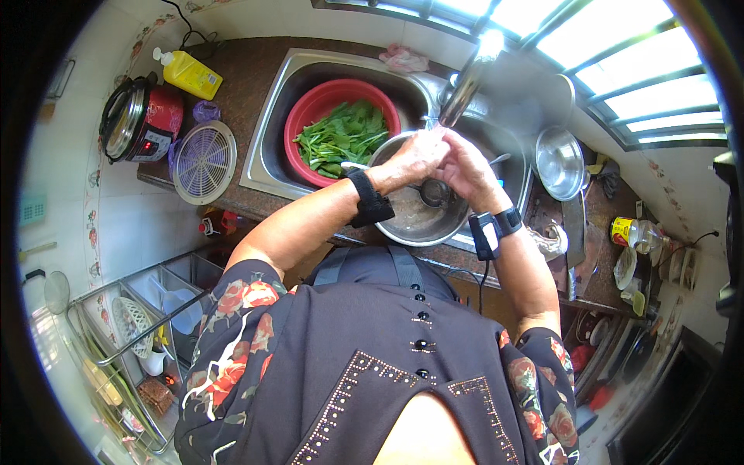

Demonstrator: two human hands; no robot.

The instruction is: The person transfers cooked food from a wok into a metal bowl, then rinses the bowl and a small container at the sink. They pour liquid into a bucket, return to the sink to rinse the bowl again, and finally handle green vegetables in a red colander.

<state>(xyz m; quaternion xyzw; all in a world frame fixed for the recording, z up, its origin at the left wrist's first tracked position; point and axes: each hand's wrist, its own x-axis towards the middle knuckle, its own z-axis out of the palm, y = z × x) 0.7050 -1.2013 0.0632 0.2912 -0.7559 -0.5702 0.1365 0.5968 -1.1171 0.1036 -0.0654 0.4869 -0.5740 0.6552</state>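
My left hand (419,152) and my right hand (468,168) meet under the metal faucet (462,96), above a large metal bowl (415,224). The fingers overlap at the spout, so whether they hold something small is hidden. A dark round ladle or cup (434,193) lies inside the bowl, below my hands. Left of it, in the left sink basin, a red plastic tub (293,131) holds leafy greens (343,136). A spoon-like metal handle (500,158) shows right of my right hand.
A red electric cooker (157,116), a yellow pump bottle (192,74) and a round strainer lid (205,163) stand at left. At right are a metal basin (559,163), a cleaver (575,232), a crumpled cloth (549,241) and a plastic bottle (636,234). A pink rag (404,58) lies behind the sink.
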